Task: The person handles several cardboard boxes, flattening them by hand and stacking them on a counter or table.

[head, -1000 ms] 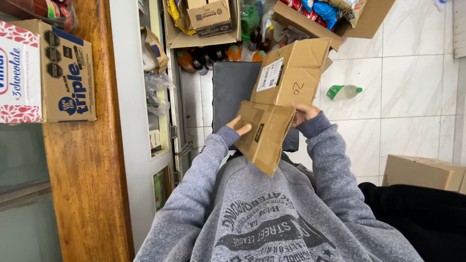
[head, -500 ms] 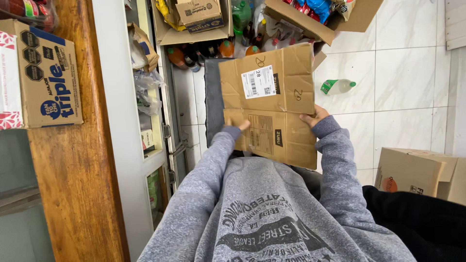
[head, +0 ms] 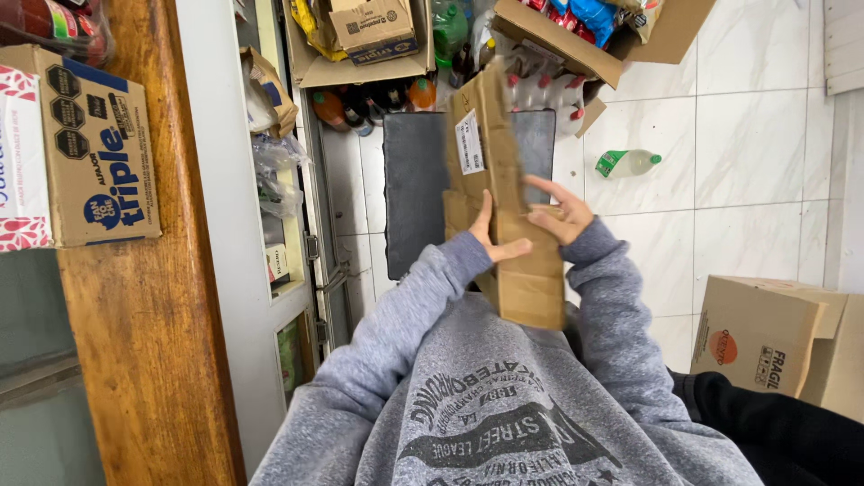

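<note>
A flattened brown cardboard box (head: 504, 198) with a white label stands on edge in front of my chest, turned nearly side-on to me. My left hand (head: 493, 236) grips its near left side, fingers wrapped around the cardboard. Against its right face presses my right hand (head: 558, 211), fingers spread. Both arms wear grey sweatshirt sleeves. A dark grey mat (head: 414, 189) lies on the tiled floor behind the box.
A wooden counter (head: 144, 333) with printed cartons (head: 81, 148) runs along the left. Open cardboard boxes of goods (head: 585, 36) and bottles sit at the top. A green-capped plastic bottle (head: 628, 162) lies on the white tiles. Another brown carton (head: 774, 337) stands at the right.
The cardboard box has turned from facing me flat to nearly edge-on. My right hand has shifted from its right edge onto its side face; my left hand stays on it.
</note>
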